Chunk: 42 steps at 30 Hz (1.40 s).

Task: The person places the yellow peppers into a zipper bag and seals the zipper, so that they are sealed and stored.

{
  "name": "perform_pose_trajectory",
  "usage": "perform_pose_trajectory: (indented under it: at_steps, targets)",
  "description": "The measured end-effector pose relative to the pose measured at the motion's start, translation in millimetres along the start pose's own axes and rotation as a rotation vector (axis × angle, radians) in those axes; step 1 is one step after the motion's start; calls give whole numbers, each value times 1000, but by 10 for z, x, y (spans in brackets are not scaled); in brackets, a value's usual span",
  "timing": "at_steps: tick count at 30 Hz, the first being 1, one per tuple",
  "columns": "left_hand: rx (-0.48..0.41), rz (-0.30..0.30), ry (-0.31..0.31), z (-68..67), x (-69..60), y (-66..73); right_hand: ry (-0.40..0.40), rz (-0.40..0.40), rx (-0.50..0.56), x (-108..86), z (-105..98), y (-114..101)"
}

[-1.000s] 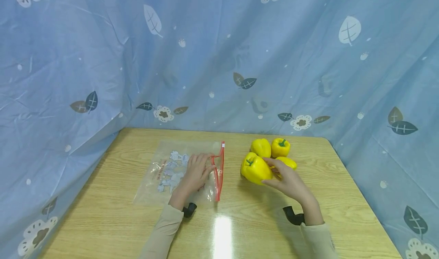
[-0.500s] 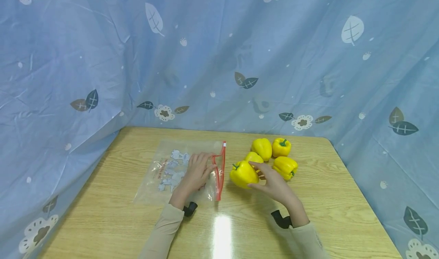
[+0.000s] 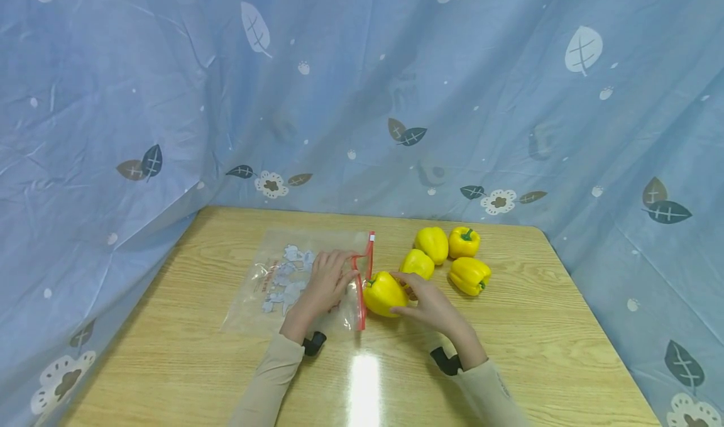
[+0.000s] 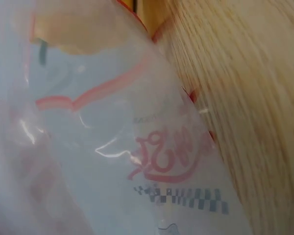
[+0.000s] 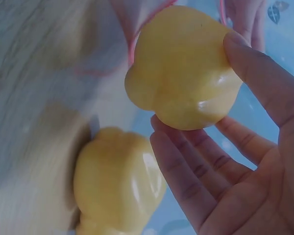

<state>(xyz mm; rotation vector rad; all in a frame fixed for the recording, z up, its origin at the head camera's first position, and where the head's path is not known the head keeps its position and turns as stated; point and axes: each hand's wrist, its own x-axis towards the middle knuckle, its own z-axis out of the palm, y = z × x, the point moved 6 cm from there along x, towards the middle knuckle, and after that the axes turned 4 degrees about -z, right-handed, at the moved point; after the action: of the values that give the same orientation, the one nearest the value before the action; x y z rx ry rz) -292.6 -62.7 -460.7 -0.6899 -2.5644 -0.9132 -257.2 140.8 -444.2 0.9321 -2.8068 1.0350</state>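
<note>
A clear zip bag (image 3: 249,301) with a red zip edge lies on the table, its mouth to the right. My left hand (image 3: 327,285) grips the bag near that mouth, and the plastic bulges up there. In the left wrist view the bag film (image 4: 98,171) fills most of the frame, hiding the fingertips. My right hand (image 3: 432,304) holds a yellow bell pepper (image 3: 384,293) between thumb and fingers, its stem end at the red zip edge. In the right wrist view this pepper (image 5: 186,68) is before the bag's mouth; whether it is inside is unclear.
Several more yellow bell peppers stand right of the bag: one close behind the right hand (image 3: 417,263), others farther back (image 3: 432,244) and to the right (image 3: 471,276). A patterned blue curtain (image 3: 351,100) surrounds the wooden table (image 3: 170,326).
The right hand has carried the pepper leftward from the group to the bag's mouth. The left hand has stayed in place on the bag.
</note>
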Motion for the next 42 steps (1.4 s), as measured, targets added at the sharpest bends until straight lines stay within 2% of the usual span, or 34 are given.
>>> perform_pose_trajectory:
  at_steps: [13,20,24,32,42]
  targets:
    - [9,2,-16,-3,7,19,-37,15,-61,115,122,1]
    - [3,7,-20,7,2,18,-67,27,-43,220,170,32]
    - [11,-1,-21,10,2,14,-82,12,-9,258,171,30]
    - [26,20,-6,6,1,25,-121,-28,133,252,198,50]
    - [24,-4,-27,11,7,5,-107,-57,210,244,211,50]
